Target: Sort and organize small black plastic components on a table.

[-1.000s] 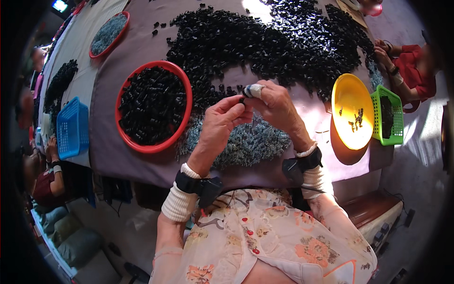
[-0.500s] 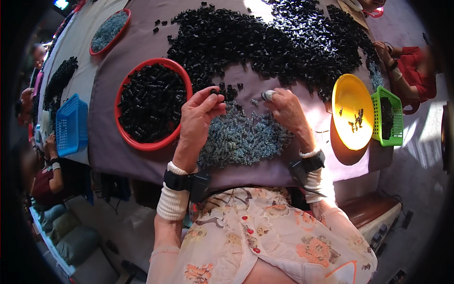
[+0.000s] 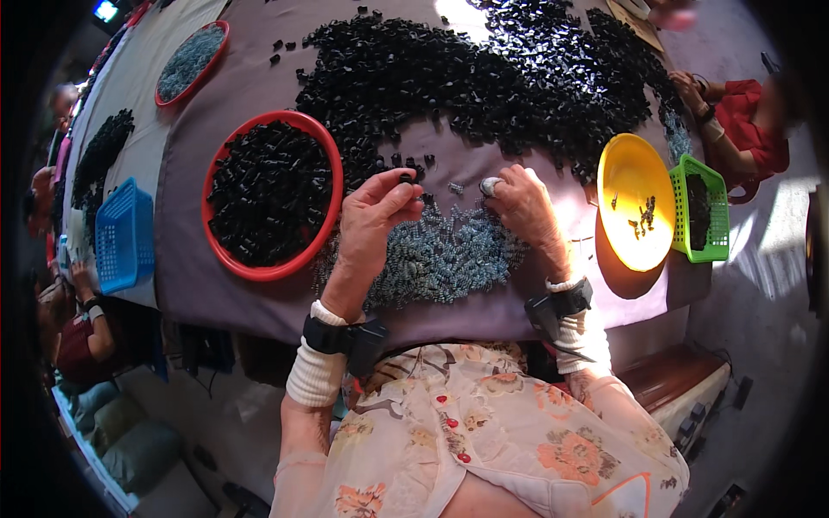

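Note:
My left hand [image 3: 367, 226] is closed in a pinch on a small black plastic piece [image 3: 406, 178], held between thumb and fingertips. To its right, my right hand [image 3: 528, 211] has its fingers curled together, with a white wrapping [image 3: 490, 186] around one digit; whatever it may hold is hidden. Between and below the hands spreads a heap of small metal springs [image 3: 445, 263]. A loose spring clump [image 3: 456, 187] lies on the cloth between the two hands. Beyond them stretches a large pile of black plastic pieces [image 3: 466, 82].
A red basin [image 3: 210, 243] full of black pieces stands left of my left hand. At right are a tilted yellow dish [image 3: 622, 173] and a green basket [image 3: 718, 250]. Farther left sit a blue basket [image 3: 121, 246] and a red-rimmed tray [image 3: 226, 39] of springs. Other people work at both sides.
My left hand has shifted slightly right, and the black piece now shows more plainly between its fingertips. My right hand stays near its place, fingers still curled. The whole view has drifted a little.

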`<state>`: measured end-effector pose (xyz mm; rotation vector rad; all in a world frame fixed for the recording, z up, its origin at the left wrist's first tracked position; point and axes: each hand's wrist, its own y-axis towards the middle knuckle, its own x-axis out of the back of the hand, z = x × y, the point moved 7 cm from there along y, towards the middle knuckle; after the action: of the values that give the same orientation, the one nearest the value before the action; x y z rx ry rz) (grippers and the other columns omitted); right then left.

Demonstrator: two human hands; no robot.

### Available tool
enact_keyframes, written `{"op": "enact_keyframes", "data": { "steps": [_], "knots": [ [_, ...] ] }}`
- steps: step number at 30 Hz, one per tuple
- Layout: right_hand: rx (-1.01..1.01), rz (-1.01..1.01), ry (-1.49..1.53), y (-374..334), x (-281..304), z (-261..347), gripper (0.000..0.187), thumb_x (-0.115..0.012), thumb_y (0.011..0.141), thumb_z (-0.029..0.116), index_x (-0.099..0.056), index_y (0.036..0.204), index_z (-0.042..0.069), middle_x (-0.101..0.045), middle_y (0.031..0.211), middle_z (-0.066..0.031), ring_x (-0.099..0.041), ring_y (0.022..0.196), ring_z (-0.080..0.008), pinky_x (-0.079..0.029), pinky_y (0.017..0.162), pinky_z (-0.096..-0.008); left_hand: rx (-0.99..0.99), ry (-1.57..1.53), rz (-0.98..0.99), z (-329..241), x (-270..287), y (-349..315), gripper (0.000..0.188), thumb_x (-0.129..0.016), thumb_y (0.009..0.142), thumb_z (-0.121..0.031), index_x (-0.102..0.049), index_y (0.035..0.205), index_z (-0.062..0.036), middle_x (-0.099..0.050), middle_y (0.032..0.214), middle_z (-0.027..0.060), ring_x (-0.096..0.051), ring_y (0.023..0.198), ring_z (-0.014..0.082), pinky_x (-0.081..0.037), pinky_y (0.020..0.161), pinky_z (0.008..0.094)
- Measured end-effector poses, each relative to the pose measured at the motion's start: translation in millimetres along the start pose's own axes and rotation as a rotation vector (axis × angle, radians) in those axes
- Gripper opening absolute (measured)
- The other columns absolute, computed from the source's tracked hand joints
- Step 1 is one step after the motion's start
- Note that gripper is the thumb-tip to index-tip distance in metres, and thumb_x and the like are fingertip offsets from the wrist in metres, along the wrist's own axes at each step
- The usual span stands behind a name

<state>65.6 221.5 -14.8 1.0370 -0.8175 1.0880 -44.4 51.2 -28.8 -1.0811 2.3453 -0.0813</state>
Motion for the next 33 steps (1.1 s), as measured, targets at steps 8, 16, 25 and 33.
{"op": "enact_keyframes", "data": {
  "steps": [8,16,25,33],
  "knots": [
    [0.032,-0.008,-0.006,0.1,-2.4,-0.3,0.013,-0.066,0.070,0.011,-0.059,0.080,0.009,-0.054,0.079,-0.0053,-0.053,0.082,-0.0248,-0.043,0.072,-0.0367,0.001,0.077,0.057,11.0,-15.1,-2.5,0.024,-0.062,0.088,-0.012,-0.062,0.109,-0.0015,-0.066,0.089,0.0066,-0.062,0.075,0.0111,-0.053,0.069,0.0252],
    [0.066,-0.062,-0.023,9.5,-1.1,5.4,0.012,-0.065,0.072,0.012,-0.057,0.078,0.006,-0.055,0.075,-0.0070,-0.054,0.078,-0.0261,-0.042,0.072,-0.0368,-0.020,0.165,0.087,13.3,-20.9,-0.6,0.024,-0.062,0.087,-0.009,-0.062,0.110,-0.0015,-0.066,0.090,0.0068,-0.062,0.075,0.0110,-0.053,0.070,0.0252],
    [0.170,-0.086,0.299,29.7,35.2,45.7,0.013,-0.065,0.075,0.014,-0.056,0.077,0.004,-0.058,0.077,-0.0089,-0.056,0.077,-0.0274,-0.040,0.074,-0.0372,-0.079,0.347,0.116,16.5,-25.1,-0.7,0.021,-0.061,0.086,-0.007,-0.063,0.105,0.0017,-0.064,0.080,0.0013,-0.057,0.072,0.0056,-0.047,0.066,0.0194],
    [0.225,0.033,0.211,34.1,26.8,58.9,0.010,-0.064,0.073,0.009,-0.054,0.075,0.005,-0.058,0.076,-0.0089,-0.057,0.079,-0.0272,-0.040,0.075,-0.0377,-0.206,0.529,0.059,13.7,-25.7,-6.1,0.020,-0.062,0.082,-0.004,-0.065,0.101,0.0017,-0.064,0.082,0.0029,-0.059,0.074,0.0075,-0.047,0.067,0.0213]
  ]
}}
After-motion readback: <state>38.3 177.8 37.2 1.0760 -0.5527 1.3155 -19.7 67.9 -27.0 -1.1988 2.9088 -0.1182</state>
